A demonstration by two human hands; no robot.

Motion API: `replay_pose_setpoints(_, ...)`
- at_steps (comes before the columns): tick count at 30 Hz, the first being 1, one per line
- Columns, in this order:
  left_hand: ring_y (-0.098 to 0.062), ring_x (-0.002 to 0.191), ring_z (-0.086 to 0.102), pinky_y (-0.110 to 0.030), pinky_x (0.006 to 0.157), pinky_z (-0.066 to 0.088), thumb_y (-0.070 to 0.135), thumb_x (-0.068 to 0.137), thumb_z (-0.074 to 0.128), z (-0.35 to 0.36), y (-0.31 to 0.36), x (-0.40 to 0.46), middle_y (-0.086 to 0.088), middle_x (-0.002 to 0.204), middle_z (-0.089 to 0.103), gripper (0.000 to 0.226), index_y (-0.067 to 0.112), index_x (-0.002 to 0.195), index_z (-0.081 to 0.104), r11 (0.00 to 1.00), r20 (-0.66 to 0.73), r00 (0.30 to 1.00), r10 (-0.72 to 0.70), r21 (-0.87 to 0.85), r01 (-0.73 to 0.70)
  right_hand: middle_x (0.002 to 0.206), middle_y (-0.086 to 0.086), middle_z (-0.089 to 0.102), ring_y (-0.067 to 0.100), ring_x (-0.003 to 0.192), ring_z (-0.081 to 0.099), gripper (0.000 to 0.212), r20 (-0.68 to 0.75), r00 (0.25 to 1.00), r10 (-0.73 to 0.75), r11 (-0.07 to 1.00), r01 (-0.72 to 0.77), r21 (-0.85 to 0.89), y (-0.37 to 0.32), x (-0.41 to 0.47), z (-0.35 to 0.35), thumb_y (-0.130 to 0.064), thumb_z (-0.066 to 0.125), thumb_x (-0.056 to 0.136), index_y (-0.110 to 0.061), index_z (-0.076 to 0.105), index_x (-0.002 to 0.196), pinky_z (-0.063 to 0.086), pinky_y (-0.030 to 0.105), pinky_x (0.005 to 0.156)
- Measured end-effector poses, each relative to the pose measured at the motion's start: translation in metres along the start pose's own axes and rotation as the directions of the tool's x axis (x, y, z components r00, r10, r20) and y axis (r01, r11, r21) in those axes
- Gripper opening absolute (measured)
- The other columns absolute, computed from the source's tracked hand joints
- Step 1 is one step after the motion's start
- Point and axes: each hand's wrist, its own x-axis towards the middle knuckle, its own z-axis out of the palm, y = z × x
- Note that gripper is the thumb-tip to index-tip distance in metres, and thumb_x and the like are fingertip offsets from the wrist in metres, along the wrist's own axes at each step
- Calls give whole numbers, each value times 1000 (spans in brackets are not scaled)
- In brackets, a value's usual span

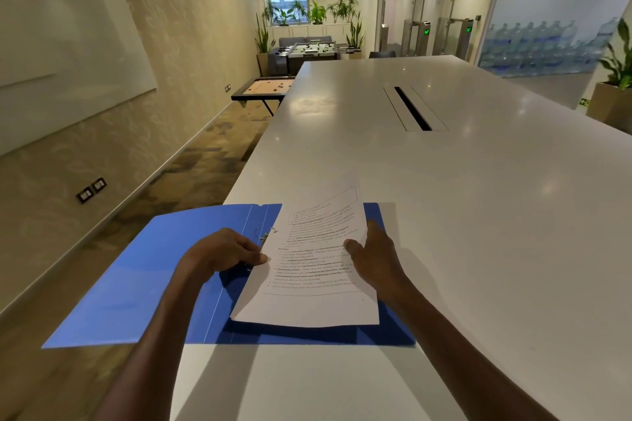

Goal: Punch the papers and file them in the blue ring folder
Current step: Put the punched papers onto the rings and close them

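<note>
Two hands on printed papers (313, 270) over open blue ring folder (191, 270) at white table (444, 198) edge. Left hand (225, 251) pinching left margin beside ring mechanism (265, 235); right hand (374, 258) gripping right edge. Best approach: align holes over prongs, lower evenly.

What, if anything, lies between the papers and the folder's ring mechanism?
Nothing visible does. The papers, held by the left hand and right hand, lie over the open blue ring folder, their left edge at the metal rings.
</note>
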Motion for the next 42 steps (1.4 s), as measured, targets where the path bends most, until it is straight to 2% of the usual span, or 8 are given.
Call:
replay_pose_setpoints(6, -24, 96, 66, -37, 95, 50, 19, 83, 73, -3, -10, 0, -8, 94, 74, 13, 10, 90, 79, 995, -14, 1000, -2, -100, 1, 124, 1, 61, 0, 77, 52, 23, 18, 1000, -26, 999, 27, -44, 2, 0, 0, -15, 54, 95, -14, 46, 117, 39, 9, 48)
replay_pose_setpoints(12, -23, 91, 64, -33, 89, 50, 20, 79, 78, 0, -8, 5, -9, 94, 72, 15, 9, 88, 79, 998, -40, 999, 2, -65, -4, 123, 1, 61, -3, 73, 51, 23, 13, 998, -55, 995, 56, -86, 6, 1, 0, -16, 53, 96, -13, 44, 117, 40, 9, 49)
replay_pose_setpoints(17, -16, 80, 63, -28, 72, 49, 22, 75, 82, 11, -8, 13, -6, 90, 71, 19, 9, 88, 78, 998, -108, 994, -7, 58, 14, 121, 2, 62, 3, 79, 54, 22, 25, 997, -67, 983, 70, -167, 11, 2, 1, -16, 53, 95, -11, 46, 115, 40, 11, 54)
replay_pose_setpoints(26, -14, 74, 61, -20, 56, 44, 25, 80, 77, 19, -18, 4, -3, 80, 68, 18, 9, 86, 75, 1000, -181, 983, 24, 12, -23, 110, 11, 61, 21, 86, 55, 25, -52, 998, 26, 858, -49, -512, 20, 1, -4, -25, 57, 90, -7, 46, 105, 42, 28, 67)
replay_pose_setpoints(29, -15, 69, 61, -19, 60, 48, 32, 80, 75, 13, -23, 0, -8, 79, 71, 23, 9, 80, 76, 997, -180, 984, 13, -69, -25, 119, 13, 52, 24, 106, 51, 41, -121, 985, -122, 748, 12, -664, 16, -3, -1, -29, 58, 89, -4, 46, 120, 46, 28, 83)
replay_pose_setpoints(32, -13, 62, 65, -19, 57, 53, 33, 83, 72, 6, -28, -5, -13, 77, 74, 32, 2, 85, 76, 966, -131, 989, -62, -258, 26, 117, 10, 54, 22, 107, 53, 36, -40, 960, -278, 803, 210, -558, 8, -4, 10, -22, 58, 91, -5, 53, 122, 46, 27, 87)
replay_pose_setpoints(37, -16, 61, 73, -18, 50, 55, 9, 89, 65, 8, -38, -17, -17, 81, 75, 20, -9, 95, 70, 788, -68, 993, -93, -615, 31, 89, 4, 72, 2, 68, 55, 15, 244, 860, -448, 787, 509, -348, -13, -5, 38, -15, 57, 92, -10, 71, 90, 35, 3, 62)
replay_pose_setpoints(42, -20, 65, 74, -21, 53, 58, 6, 89, 65, 17, -48, -22, -19, 86, 75, 16, -7, 96, 71, 712, -101, 992, -79, -702, -14, 70, -1, 65, 2, 54, 54, 17, 350, 872, -343, 914, 396, -92, -30, -3, 69, -11, 58, 90, -4, 73, 85, 40, 10, 54)
